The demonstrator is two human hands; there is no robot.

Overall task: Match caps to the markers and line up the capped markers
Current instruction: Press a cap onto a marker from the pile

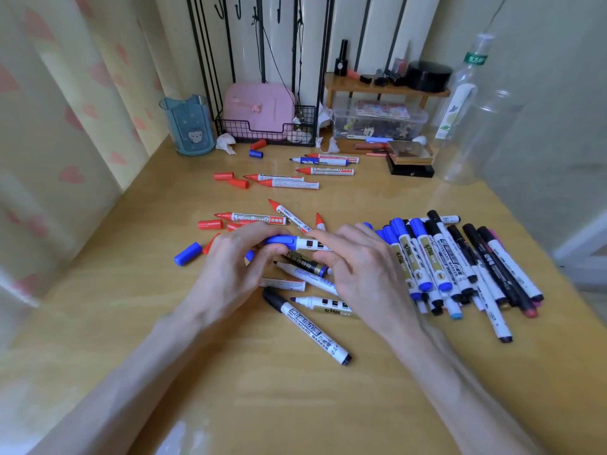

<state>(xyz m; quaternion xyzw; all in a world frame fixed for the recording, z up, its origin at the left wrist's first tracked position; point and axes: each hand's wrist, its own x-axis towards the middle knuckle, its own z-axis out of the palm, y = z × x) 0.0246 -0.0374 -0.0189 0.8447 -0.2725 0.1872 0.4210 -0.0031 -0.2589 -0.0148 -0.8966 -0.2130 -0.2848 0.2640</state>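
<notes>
I have one marker (310,244) in the middle of the desk (98,290), held in both hands. The left hand (236,261) has its fingers curled round the blue cap (279,240). The right hand (361,267) pinches the white body. The cap looks on, but I cannot tell if it has clicked shut.

The row (460,264) of capped markers lies at 3 o'clock, just beside the right hand. Red markers (289,183) with no caps wait at 12 o'clock. Red caps (210,223) and a spare cap (187,254) sit at 9 o'clock.

What could go wrong? If I push the cap on crooked, it may not snap, and it could drop off later. The row is piled and messy, so putting this marker down hard could bump the others and make them roll. More open markers (305,275) lie right under my hands. A low wrist could knock them or get ink on it.
</notes>
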